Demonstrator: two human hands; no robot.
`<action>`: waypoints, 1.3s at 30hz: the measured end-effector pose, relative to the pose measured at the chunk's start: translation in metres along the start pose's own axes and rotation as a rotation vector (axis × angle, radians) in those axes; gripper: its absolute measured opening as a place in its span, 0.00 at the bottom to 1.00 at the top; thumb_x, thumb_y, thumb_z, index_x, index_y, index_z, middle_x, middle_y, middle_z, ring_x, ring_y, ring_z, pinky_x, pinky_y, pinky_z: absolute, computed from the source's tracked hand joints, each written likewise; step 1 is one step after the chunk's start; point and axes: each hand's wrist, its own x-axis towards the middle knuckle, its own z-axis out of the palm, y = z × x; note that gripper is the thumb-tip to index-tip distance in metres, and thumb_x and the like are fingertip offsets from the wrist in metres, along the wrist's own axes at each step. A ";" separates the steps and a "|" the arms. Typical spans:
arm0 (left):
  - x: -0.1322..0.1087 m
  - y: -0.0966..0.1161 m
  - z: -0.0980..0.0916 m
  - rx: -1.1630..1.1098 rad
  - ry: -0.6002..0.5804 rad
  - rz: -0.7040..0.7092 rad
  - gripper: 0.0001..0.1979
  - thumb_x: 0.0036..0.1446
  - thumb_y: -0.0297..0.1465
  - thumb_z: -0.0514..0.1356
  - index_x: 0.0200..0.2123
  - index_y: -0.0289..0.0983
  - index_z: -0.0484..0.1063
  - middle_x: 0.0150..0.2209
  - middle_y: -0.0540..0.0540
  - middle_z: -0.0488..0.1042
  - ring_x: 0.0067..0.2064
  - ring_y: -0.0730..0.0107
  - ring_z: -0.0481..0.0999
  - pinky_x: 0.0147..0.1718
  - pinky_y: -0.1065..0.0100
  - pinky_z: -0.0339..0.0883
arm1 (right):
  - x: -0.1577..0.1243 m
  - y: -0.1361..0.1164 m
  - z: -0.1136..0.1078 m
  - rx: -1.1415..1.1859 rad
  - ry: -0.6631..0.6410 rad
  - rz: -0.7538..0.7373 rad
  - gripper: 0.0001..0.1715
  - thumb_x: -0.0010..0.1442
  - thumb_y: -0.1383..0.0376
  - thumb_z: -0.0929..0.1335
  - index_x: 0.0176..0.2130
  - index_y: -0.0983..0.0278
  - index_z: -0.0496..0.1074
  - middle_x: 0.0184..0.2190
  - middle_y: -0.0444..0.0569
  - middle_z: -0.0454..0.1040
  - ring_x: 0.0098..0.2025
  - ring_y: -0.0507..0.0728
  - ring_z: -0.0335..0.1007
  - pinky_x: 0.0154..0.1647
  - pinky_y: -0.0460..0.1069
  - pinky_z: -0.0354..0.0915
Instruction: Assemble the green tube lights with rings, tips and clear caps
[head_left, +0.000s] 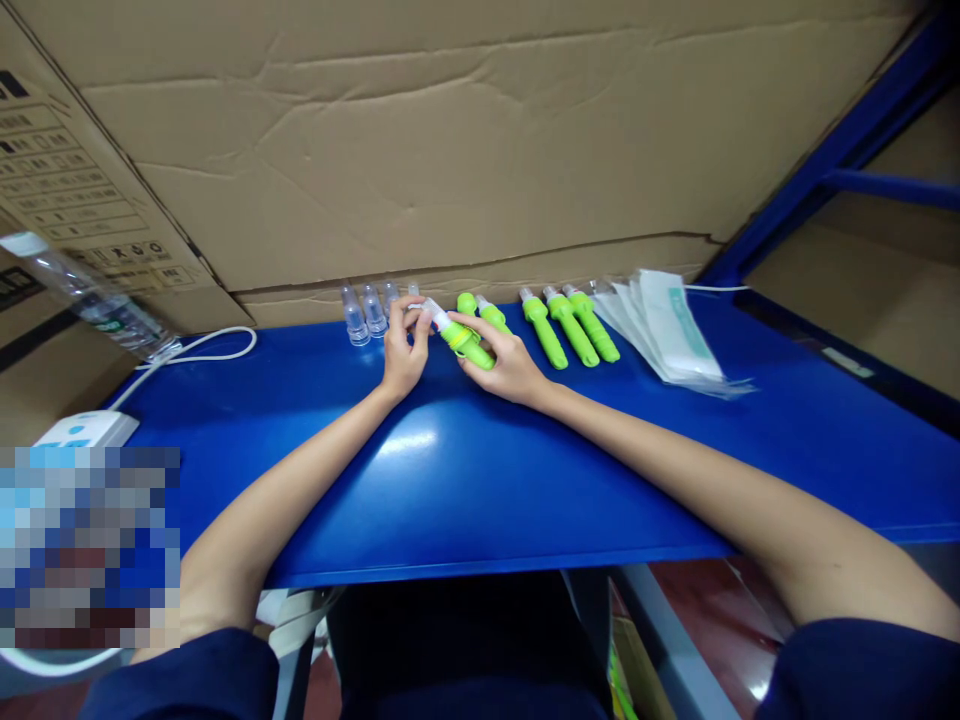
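Right hand (pixel 514 368) clasps and left hand (pixel 406 350) pinches a green device (pixel 471 347), fingers (pixel 484 327) partly hiding it.

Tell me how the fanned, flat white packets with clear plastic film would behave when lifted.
The flat white packets look thin, so they'd probably bend. Fanned and overlapping, they may slide apart. Their shiny clear plastic film could be slippery.

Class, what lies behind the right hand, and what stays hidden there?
Behind the right hand, a green tube with a clear tip shows its upper part on the blue table; the hand covers its lower end, which cannot be seen.
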 end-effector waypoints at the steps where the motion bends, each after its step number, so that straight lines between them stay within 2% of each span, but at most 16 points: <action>1: 0.000 0.000 0.000 0.000 -0.006 0.000 0.19 0.69 0.49 0.52 0.51 0.42 0.61 0.31 0.52 0.72 0.33 0.73 0.76 0.37 0.68 0.69 | 0.000 0.000 0.000 0.003 -0.002 -0.004 0.36 0.60 0.66 0.66 0.66 0.59 0.64 0.61 0.50 0.71 0.57 0.65 0.72 0.59 0.60 0.70; 3: 0.000 -0.001 0.000 0.000 -0.010 0.004 0.19 0.69 0.49 0.52 0.52 0.42 0.61 0.32 0.52 0.72 0.33 0.73 0.77 0.37 0.68 0.69 | 0.001 -0.001 0.000 0.015 -0.011 -0.019 0.36 0.60 0.66 0.66 0.66 0.58 0.62 0.64 0.50 0.67 0.61 0.65 0.69 0.62 0.60 0.68; 7: -0.001 -0.002 0.000 0.006 -0.012 0.003 0.18 0.69 0.48 0.51 0.52 0.42 0.61 0.31 0.52 0.72 0.32 0.73 0.76 0.37 0.68 0.69 | 0.002 -0.003 -0.001 0.054 -0.029 -0.097 0.36 0.61 0.66 0.65 0.67 0.60 0.61 0.70 0.51 0.57 0.70 0.63 0.56 0.69 0.61 0.58; 10: -0.001 -0.001 0.000 0.005 -0.010 0.000 0.18 0.69 0.48 0.51 0.51 0.41 0.61 0.31 0.52 0.73 0.32 0.73 0.77 0.36 0.68 0.69 | 0.003 -0.004 -0.002 0.086 -0.038 -0.089 0.35 0.63 0.63 0.66 0.67 0.61 0.61 0.69 0.53 0.58 0.70 0.64 0.56 0.69 0.62 0.57; 12: -0.001 -0.001 0.000 -0.004 -0.006 -0.002 0.18 0.69 0.48 0.52 0.50 0.41 0.62 0.31 0.51 0.73 0.32 0.73 0.77 0.36 0.69 0.69 | 0.002 -0.004 -0.002 0.125 -0.051 -0.016 0.32 0.66 0.59 0.64 0.67 0.59 0.61 0.68 0.52 0.60 0.64 0.65 0.66 0.64 0.63 0.65; 14: 0.000 0.000 0.000 -0.004 -0.003 -0.008 0.18 0.69 0.48 0.51 0.50 0.41 0.62 0.31 0.51 0.73 0.32 0.73 0.76 0.36 0.68 0.69 | 0.001 -0.004 -0.001 0.178 -0.060 0.061 0.30 0.69 0.55 0.62 0.67 0.57 0.61 0.68 0.51 0.61 0.50 0.62 0.77 0.55 0.60 0.73; 15: 0.000 0.000 0.000 0.000 -0.001 -0.013 0.18 0.69 0.49 0.51 0.50 0.41 0.62 0.30 0.52 0.73 0.32 0.73 0.76 0.36 0.68 0.69 | 0.001 -0.004 0.000 0.201 -0.060 0.086 0.30 0.70 0.54 0.61 0.67 0.56 0.62 0.68 0.51 0.61 0.44 0.60 0.79 0.50 0.59 0.76; 17: 0.000 0.000 -0.001 0.009 0.000 -0.021 0.18 0.70 0.49 0.50 0.50 0.41 0.62 0.30 0.52 0.72 0.31 0.73 0.76 0.36 0.68 0.69 | 0.000 -0.003 0.001 0.223 -0.047 0.102 0.30 0.71 0.52 0.60 0.67 0.56 0.62 0.66 0.52 0.63 0.36 0.56 0.78 0.44 0.56 0.78; 22: 0.000 -0.001 -0.001 0.013 -0.087 -0.036 0.19 0.71 0.48 0.48 0.54 0.42 0.61 0.33 0.50 0.74 0.32 0.74 0.76 0.37 0.67 0.70 | 0.003 0.000 -0.002 0.226 -0.015 0.079 0.31 0.70 0.48 0.62 0.65 0.58 0.66 0.63 0.55 0.67 0.32 0.55 0.76 0.36 0.56 0.79; 24: 0.000 -0.002 0.001 -0.014 -0.130 -0.044 0.20 0.70 0.48 0.49 0.59 0.44 0.57 0.40 0.47 0.76 0.33 0.74 0.76 0.38 0.67 0.71 | 0.006 0.004 -0.007 0.189 0.039 0.067 0.32 0.70 0.46 0.62 0.65 0.58 0.66 0.63 0.56 0.67 0.35 0.58 0.78 0.38 0.58 0.79; 26: 0.000 -0.003 0.003 -0.052 -0.148 -0.059 0.23 0.70 0.48 0.50 0.62 0.47 0.52 0.47 0.44 0.75 0.34 0.74 0.76 0.38 0.67 0.72 | 0.011 0.010 -0.015 0.094 0.144 0.046 0.32 0.70 0.45 0.62 0.64 0.59 0.67 0.63 0.56 0.67 0.45 0.64 0.77 0.46 0.62 0.77; 29: -0.001 -0.005 0.006 -0.078 -0.150 -0.074 0.23 0.70 0.48 0.49 0.62 0.48 0.49 0.50 0.43 0.73 0.33 0.75 0.74 0.38 0.67 0.73 | 0.017 0.025 -0.029 -0.087 0.245 0.004 0.33 0.71 0.44 0.59 0.63 0.61 0.68 0.62 0.57 0.68 0.61 0.69 0.67 0.59 0.67 0.69; 32: -0.001 -0.005 0.005 -0.064 -0.165 -0.078 0.21 0.71 0.47 0.48 0.61 0.47 0.50 0.50 0.43 0.72 0.32 0.76 0.73 0.38 0.67 0.73 | 0.019 0.040 -0.041 -0.222 0.239 0.022 0.32 0.71 0.46 0.58 0.62 0.62 0.68 0.61 0.59 0.69 0.63 0.69 0.65 0.64 0.67 0.64; 34: -0.002 -0.005 0.005 -0.053 -0.174 -0.079 0.20 0.71 0.47 0.47 0.59 0.46 0.52 0.49 0.43 0.72 0.31 0.76 0.73 0.38 0.67 0.73 | 0.019 0.050 -0.045 -0.263 0.214 0.085 0.31 0.72 0.48 0.57 0.62 0.63 0.67 0.60 0.60 0.69 0.60 0.68 0.68 0.61 0.66 0.66; 39: -0.002 -0.003 0.003 -0.045 -0.197 -0.072 0.19 0.71 0.47 0.48 0.58 0.44 0.54 0.50 0.42 0.70 0.32 0.77 0.74 0.38 0.67 0.72 | 0.015 0.072 -0.044 -0.360 0.132 0.181 0.26 0.69 0.58 0.60 0.60 0.67 0.68 0.57 0.62 0.71 0.61 0.67 0.67 0.63 0.65 0.63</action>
